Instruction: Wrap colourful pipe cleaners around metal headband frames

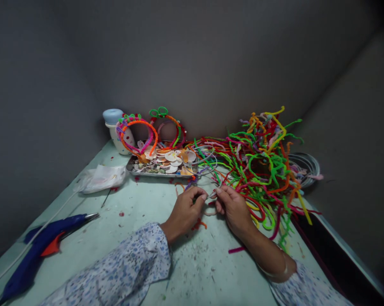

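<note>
My left hand [189,209] and my right hand [234,208] meet above the middle of the table. Thumb and fingers of each are pinched on a thin silvery wire [211,195], which spans the small gap between them. Behind the fingertips, pale wire loops [214,159] rise in front of the shell tray; whether they belong to the same piece I cannot tell. A purple and orange fuzzy scrap [192,182] lies just beyond my left hand. Beside my right hand spreads a tangle of bright pipe cleaners [258,159].
A metal tray [160,174] of shells holds up several fuzzy headbands [140,123]. Left of it stands a spotted jar [120,138] with a blue lid, near a plastic bag [102,178]. A blue glue gun [40,244] with a cord lies left. A wire bowl [306,163] stands right.
</note>
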`<state>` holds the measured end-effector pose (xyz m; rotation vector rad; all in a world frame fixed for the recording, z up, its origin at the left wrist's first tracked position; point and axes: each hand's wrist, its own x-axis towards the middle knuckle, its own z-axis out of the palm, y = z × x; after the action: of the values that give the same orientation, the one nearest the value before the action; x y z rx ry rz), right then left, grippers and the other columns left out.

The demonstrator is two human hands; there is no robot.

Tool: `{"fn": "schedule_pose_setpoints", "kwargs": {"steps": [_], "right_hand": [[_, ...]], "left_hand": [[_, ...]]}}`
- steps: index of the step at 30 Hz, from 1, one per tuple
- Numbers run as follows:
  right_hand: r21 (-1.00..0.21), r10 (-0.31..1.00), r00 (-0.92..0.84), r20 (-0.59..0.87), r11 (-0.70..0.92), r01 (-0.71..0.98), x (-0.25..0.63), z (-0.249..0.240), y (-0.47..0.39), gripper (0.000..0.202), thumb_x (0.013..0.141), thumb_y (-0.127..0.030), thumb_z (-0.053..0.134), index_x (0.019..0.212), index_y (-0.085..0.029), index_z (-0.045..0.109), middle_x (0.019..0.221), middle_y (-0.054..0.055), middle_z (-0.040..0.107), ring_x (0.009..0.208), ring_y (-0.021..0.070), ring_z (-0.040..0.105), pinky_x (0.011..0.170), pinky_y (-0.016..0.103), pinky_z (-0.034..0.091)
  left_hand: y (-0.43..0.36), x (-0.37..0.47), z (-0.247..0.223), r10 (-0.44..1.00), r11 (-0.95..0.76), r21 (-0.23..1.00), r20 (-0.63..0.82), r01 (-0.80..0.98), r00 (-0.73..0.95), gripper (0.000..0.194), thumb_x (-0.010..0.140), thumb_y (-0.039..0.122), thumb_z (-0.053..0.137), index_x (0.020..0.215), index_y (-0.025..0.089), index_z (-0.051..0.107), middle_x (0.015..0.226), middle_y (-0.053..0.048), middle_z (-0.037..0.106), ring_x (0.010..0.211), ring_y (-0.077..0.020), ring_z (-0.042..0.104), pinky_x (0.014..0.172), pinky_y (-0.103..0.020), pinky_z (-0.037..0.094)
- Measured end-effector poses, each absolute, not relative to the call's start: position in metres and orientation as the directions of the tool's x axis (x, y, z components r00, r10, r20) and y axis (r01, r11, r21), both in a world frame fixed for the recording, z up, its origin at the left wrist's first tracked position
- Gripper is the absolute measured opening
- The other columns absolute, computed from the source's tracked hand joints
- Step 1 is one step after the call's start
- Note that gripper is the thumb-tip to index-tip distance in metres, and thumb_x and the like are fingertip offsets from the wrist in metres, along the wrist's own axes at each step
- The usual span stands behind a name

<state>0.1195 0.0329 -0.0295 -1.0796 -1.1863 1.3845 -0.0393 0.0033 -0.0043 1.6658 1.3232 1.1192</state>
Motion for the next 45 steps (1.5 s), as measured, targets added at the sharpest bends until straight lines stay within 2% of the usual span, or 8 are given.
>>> {"fn": "schedule_pose_setpoints", "kwargs": {"steps": [16, 32, 38, 45], "right_hand": [[-0.993, 0.99, -0.137, -0.029, -0.045, -0.109, 0.1182, -0.0297, 0.0333, 0.032, 0.082, -0.049, 0.063, 0.072, -0.019, 0.059, 0.042, -0.006, 0.051, 0.036, 0.0073, 0.038, 0.039, 0.019, 0.029], [-0.996, 0.989, -0.144, -0.025, -0.037, -0.078, 0.1169, -0.0242, 0.0303, 0.031, 0.081, -0.048, 0.065, 0.069, -0.019, 0.059, 0.043, -0.006, 0.052, 0.037, 0.0075, 0.04, 0.04, 0.019, 0.031], [-0.995, 0.991, -0.13, -0.026, -0.038, -0.092, 0.1178, -0.0263, 0.0315, 0.03, 0.083, -0.047, 0.063, 0.072, -0.02, 0.06, 0.042, -0.007, 0.051, 0.037, 0.0075, 0.039, 0.04, 0.019, 0.03], [-0.994, 0.991, -0.132, -0.02, -0.035, -0.108, 0.1184, -0.0272, 0.0321, 0.031, 0.083, -0.048, 0.063, 0.071, -0.02, 0.059, 0.043, -0.006, 0.051, 0.037, 0.0077, 0.039, 0.039, 0.019, 0.03]], "left_hand": [[0.0046, -0.039, -0.0052, 0.973, -0.232, 0.87, 0.216, 0.435, 0.086, 0.018, 0.089, 0.022, 0.046, 0.081, 0.018, 0.062, 0.081, -0.002, 0.065, 0.08, -0.0168, 0.059, 0.073, -0.027, 0.045], [0.0059, -0.0394, -0.0076, 0.978, -0.206, 0.893, 0.182, 0.4, 0.098, 0.018, 0.087, 0.022, 0.045, 0.076, 0.018, 0.058, 0.076, -0.001, 0.062, 0.076, -0.0161, 0.057, 0.069, -0.026, 0.044], [0.0032, -0.0392, -0.0056, 0.976, -0.217, 0.905, 0.206, 0.365, 0.07, 0.018, 0.089, 0.02, 0.044, 0.086, 0.019, 0.062, 0.086, -0.003, 0.066, 0.084, -0.0172, 0.06, 0.076, -0.029, 0.047], [0.0045, -0.0375, -0.0122, 0.967, -0.251, 0.856, 0.242, 0.453, 0.079, 0.02, 0.079, 0.013, 0.055, 0.096, 0.019, 0.064, 0.096, -0.004, 0.068, 0.094, -0.0188, 0.062, 0.085, -0.031, 0.048]]}}
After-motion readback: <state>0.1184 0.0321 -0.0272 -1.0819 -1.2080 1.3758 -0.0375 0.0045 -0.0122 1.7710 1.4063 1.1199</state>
